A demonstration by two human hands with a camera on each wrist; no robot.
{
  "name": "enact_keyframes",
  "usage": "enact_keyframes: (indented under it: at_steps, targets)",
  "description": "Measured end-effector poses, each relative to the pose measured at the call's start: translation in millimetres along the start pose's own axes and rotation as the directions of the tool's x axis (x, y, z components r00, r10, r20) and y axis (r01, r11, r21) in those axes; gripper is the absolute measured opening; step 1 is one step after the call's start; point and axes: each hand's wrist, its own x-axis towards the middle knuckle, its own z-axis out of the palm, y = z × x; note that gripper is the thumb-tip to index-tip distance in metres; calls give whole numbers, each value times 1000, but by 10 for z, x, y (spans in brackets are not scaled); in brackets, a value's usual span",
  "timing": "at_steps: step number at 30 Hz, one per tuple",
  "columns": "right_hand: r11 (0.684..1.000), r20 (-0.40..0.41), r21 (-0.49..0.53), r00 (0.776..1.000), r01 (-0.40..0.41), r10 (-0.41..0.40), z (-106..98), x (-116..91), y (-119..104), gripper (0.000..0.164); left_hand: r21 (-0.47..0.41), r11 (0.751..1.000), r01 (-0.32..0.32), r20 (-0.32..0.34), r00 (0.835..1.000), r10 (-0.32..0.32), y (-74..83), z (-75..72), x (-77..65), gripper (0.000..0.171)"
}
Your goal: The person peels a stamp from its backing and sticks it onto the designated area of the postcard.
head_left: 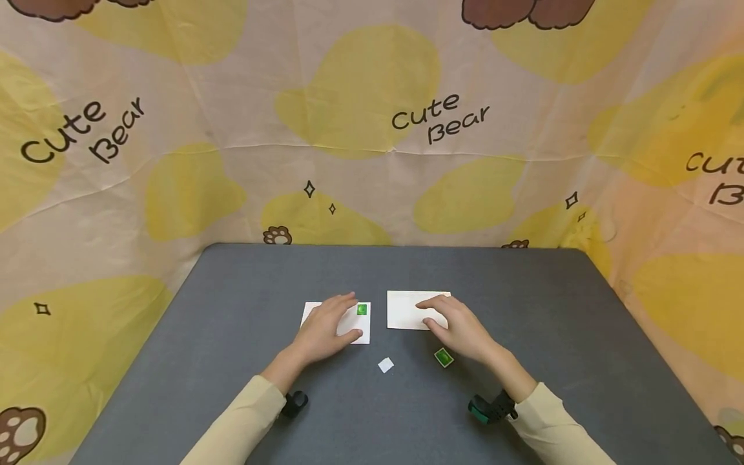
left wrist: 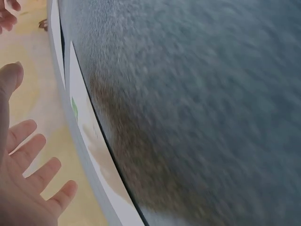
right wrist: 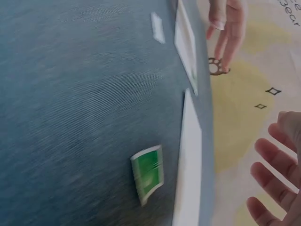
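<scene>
Two white envelope-like rectangles lie side by side on the table. The left white rectangle (head_left: 350, 321) has a small green stamp (head_left: 361, 310) at its upper right corner. My left hand (head_left: 324, 330) is held above it, fingers spread and nothing between them, hiding part of its left side. Over the right edge of the plain right rectangle (head_left: 403, 310) hovers my right hand (head_left: 459, 328), its fingers loosely bent and holding nothing. A loose green stamp with a pale border (right wrist: 148, 173) lies close below the right hand, slightly curled up from the table.
A small white square (head_left: 386, 365) lies on the grey table (head_left: 349, 426), between the forearms. Each wrist wears a black camera strap (head_left: 494, 408). Behind the table's far edge hangs a patterned cloth (head_left: 349, 174) with yellow patches, which also runs along both sides.
</scene>
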Motion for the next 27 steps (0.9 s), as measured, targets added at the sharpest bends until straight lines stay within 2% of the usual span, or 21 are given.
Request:
enact_keyframes:
  at_steps: [17, 27]
  targets:
    - [992, 66, -80, 992, -102, 107, -25, -456, 189, 31, 100, 993, -56, 134, 990, 42, 124, 228, 369, 64]
    - [994, 172, -95, 983, -55, 70, -37, -614, 171, 28, 170, 980, -103, 226, 972, 63, 233, 328, 502, 68]
